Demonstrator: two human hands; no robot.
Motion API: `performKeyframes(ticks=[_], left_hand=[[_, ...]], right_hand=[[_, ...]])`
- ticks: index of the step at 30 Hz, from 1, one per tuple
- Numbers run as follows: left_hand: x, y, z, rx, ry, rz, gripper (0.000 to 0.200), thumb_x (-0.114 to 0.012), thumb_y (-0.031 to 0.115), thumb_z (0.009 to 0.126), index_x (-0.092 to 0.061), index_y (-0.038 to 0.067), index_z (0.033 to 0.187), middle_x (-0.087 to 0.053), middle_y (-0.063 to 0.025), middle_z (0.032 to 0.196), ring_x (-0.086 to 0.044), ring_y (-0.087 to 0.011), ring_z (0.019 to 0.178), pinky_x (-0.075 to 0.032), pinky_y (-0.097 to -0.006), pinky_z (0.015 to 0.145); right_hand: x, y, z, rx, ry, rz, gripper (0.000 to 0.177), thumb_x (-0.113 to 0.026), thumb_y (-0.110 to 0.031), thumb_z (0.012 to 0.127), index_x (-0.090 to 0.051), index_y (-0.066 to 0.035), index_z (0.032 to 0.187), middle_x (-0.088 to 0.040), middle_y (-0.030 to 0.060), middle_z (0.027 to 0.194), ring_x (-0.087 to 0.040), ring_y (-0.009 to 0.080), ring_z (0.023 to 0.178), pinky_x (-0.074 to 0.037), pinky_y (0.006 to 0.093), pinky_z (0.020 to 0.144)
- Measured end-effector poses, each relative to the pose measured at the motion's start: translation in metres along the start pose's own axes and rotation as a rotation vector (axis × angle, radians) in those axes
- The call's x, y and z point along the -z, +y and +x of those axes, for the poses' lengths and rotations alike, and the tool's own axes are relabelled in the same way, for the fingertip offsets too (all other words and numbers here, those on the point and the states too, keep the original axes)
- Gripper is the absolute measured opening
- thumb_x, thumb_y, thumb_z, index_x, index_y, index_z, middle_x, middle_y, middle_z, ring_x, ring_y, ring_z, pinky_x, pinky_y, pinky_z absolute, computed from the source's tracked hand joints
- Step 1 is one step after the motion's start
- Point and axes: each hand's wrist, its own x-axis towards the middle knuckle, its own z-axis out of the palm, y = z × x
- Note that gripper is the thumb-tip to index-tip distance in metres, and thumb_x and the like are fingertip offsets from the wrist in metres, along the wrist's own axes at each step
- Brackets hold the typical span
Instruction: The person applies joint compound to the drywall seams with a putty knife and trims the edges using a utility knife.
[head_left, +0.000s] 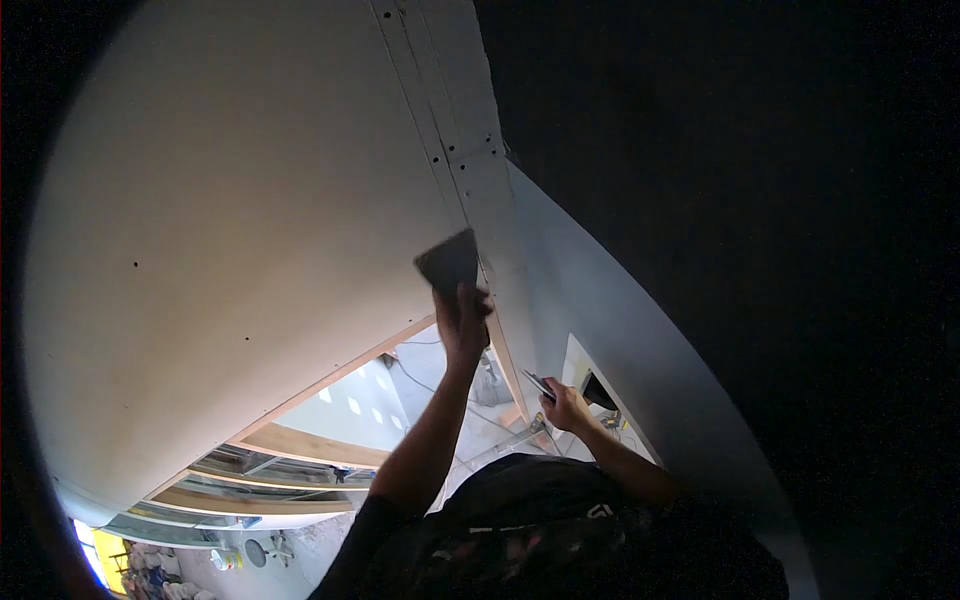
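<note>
My left hand (461,322) is closed round the handle of a wide, dark putty knife (450,262). The blade is raised beside a seam in the pale drywall panel (250,180), where a row of dark screw holes runs upward. Lower and to the right, my right hand (567,407) grips a slim tool (539,385) with a metallic edge, pointing up and left. Its exact kind is hard to make out. Whether the putty knife's blade touches the panel cannot be told.
Wooden framing (310,443) curves below the panel's lower edge. A pale curved wall (600,290) rises at the right, with an opening near my right hand. Far below, a white bucket (226,560), a round stool seat (255,553) and cables lie on the floor.
</note>
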Motion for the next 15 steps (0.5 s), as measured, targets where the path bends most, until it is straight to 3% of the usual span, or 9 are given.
performKeyframes(ticks=[3, 5, 6, 8, 15], left_hand=[[-0.034, -0.004, 0.040, -0.007, -0.050, -0.012, 0.026, -0.046, 0.028, 0.108, -0.048, 0.004, 0.119, -0.065, -0.0082, 0.081, -0.058, -0.0124, 0.059, -0.047, -0.0275, 0.055], [-0.047, -0.007, 0.057, -0.121, -0.113, -0.023, 0.026, -0.045, 0.031, 0.108, -0.049, 0.005, 0.112, -0.065, -0.0080, 0.079, -0.057, -0.0122, 0.057, -0.046, -0.0272, 0.052], [-0.051, -0.010, 0.064, -0.120, -0.112, -0.024, 0.026, -0.045, 0.031, 0.108, -0.049, 0.005, 0.112, -0.065, -0.0080, 0.079, -0.057, -0.0122, 0.057, -0.046, -0.0272, 0.052], [-0.058, -0.014, 0.078, -0.044, -0.080, 0.011, 0.029, -0.043, 0.033, 0.108, -0.050, 0.005, 0.107, -0.065, -0.0082, 0.078, -0.057, -0.0120, 0.056, -0.045, -0.0272, 0.050], [-0.085, -0.014, 0.097, -0.073, -0.008, -0.003, 0.032, -0.041, 0.034, 0.109, -0.050, 0.005, 0.098, -0.061, -0.0058, 0.073, -0.053, -0.0104, 0.054, -0.044, -0.0268, 0.050]], right_hand=[[0.019, -0.005, -0.012, -0.040, 0.019, -0.011, 0.034, -0.061, -0.017, 0.088, -0.058, -0.003, 0.119, -0.068, 0.0285, 0.093, -0.066, 0.0479, 0.090, -0.052, 0.0526, 0.079], [0.024, 0.007, -0.027, -0.122, 0.146, 0.014, 0.036, -0.067, -0.020, 0.086, -0.060, -0.003, 0.117, -0.068, 0.0250, 0.093, -0.067, 0.0442, 0.088, -0.053, 0.0478, 0.077], [0.038, -0.007, -0.035, -0.205, 0.141, -0.018, 0.035, -0.067, -0.020, 0.086, -0.060, -0.003, 0.116, -0.069, 0.0240, 0.092, -0.067, 0.0438, 0.088, -0.052, 0.0477, 0.078], [0.043, 0.001, -0.046, -0.218, 0.178, -0.050, 0.035, -0.067, -0.020, 0.086, -0.060, -0.003, 0.116, -0.069, 0.0240, 0.092, -0.067, 0.0438, 0.088, -0.052, 0.0479, 0.078], [0.050, 0.001, -0.074, -0.245, 0.188, -0.059, 0.033, -0.066, -0.017, 0.086, -0.061, -0.003, 0.115, -0.068, 0.0241, 0.091, -0.067, 0.0433, 0.090, -0.052, 0.0481, 0.077]])
